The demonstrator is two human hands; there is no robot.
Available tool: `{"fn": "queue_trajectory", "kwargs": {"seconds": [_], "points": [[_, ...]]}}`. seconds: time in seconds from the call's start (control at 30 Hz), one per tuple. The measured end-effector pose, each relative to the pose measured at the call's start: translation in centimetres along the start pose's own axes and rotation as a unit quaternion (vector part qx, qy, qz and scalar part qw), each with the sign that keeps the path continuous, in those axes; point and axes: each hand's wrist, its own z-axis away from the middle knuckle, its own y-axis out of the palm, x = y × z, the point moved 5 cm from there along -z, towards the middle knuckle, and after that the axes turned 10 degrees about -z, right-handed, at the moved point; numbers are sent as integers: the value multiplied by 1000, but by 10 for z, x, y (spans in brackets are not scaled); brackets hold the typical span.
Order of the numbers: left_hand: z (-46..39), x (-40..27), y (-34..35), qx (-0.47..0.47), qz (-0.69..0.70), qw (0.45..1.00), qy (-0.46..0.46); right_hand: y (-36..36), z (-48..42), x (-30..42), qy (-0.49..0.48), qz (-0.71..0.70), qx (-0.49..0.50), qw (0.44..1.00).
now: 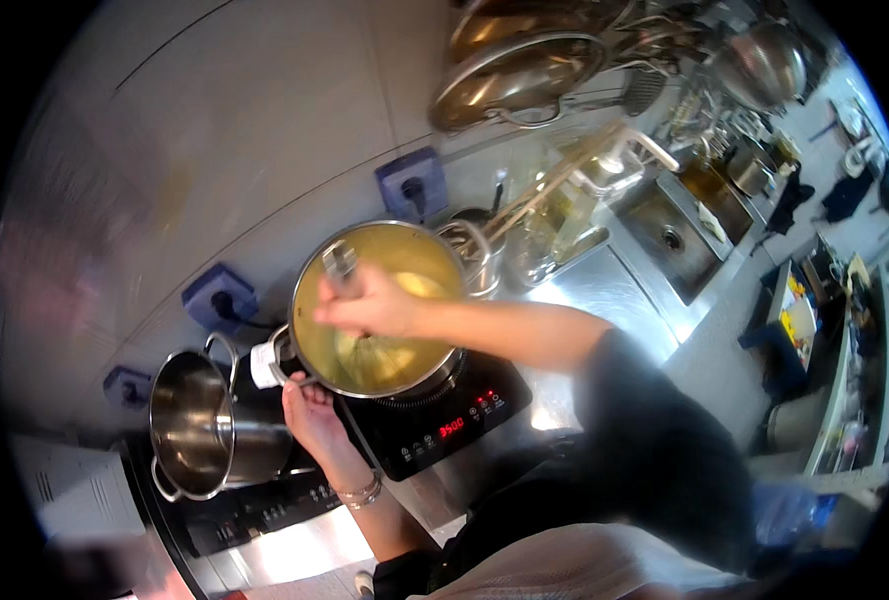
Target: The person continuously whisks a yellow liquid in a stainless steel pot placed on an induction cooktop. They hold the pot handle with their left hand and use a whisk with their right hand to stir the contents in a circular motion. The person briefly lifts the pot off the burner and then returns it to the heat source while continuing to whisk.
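Note:
A large stainless steel pot (452,352) holds yellow liquid and stands on a black induction cooker (452,442) with a lit red display. My right hand (369,300) grips the upright metal handle of a whisk (341,262) over the pot, and the whisk's wires dip into the liquid. Both the hand and the handle are blurred. My left hand (311,416) has its fingers on the pot's near-left side handle (283,360), where a white cloth or paper (263,365) is also wrapped; how firmly the fingers close is partly hidden.
To the left, an empty steel pot (189,427) stands on another black cooker (264,510). Wall sockets (220,298) with plugs line the wall. Right of my pot are a smaller steel pot (482,255) and long wooden sticks (549,180). Farther right is a sink (665,236); lids (519,82) hang above.

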Motion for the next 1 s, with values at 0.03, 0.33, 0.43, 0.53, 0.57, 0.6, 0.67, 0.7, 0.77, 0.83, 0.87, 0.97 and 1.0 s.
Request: {"fn": "queue_trajectory", "kwargs": {"seconds": [0.03, 0.33, 0.43, 0.53, 0.57, 0.6, 0.67, 0.7, 0.77, 0.83, 0.87, 0.97, 1.0], "points": [[3, -1, 4, -40, -8, 999, -12, -11, 5, -2, 23, -27, -27, 999], [2, 0, 1, -38, 24, 999, -22, -85, -18, 43, -118, 31, -162, 979], [2, 0, 0, -31, 33, 999, -18, -71, -35, 35, -143, 77, -134, 978], [1, 2, -1, -33, 23, 999, -15, -50, -45, 16, -134, 87, -112, 981], [0, 2, -1, -33, 22, 999, -15, -42, -45, 10, -126, 51, -90, 987], [0, 2, -2, -27, 18, 999, -16, -35, -44, 3, -115, 16, -66, 991], [-1, 3, -1, -19, 17, 1000, -19, -23, -37, -5, -87, -39, -16, 995], [1, 1, -1, -18, 18, 999, -20, -18, -32, -6, -78, -53, -12, 995], [2, -1, -1, -14, 18, 1000, -18, -16, -20, -3, -62, -76, -8, 995], [2, 0, -1, -13, 18, 1000, -17, -25, -11, 2, -27, -78, -14, 997], [2, 1, -1, -13, 18, 1000, -17, -32, -7, 6, -11, -74, -20, 997], [3, 1, -2, -27, -14, 999, -17, -53, -3, 21, 2, -53, -83, 995], [2, 1, -1, -22, -11, 1000, -16, -62, -5, 27, -19, -38, -86, 995]]}}
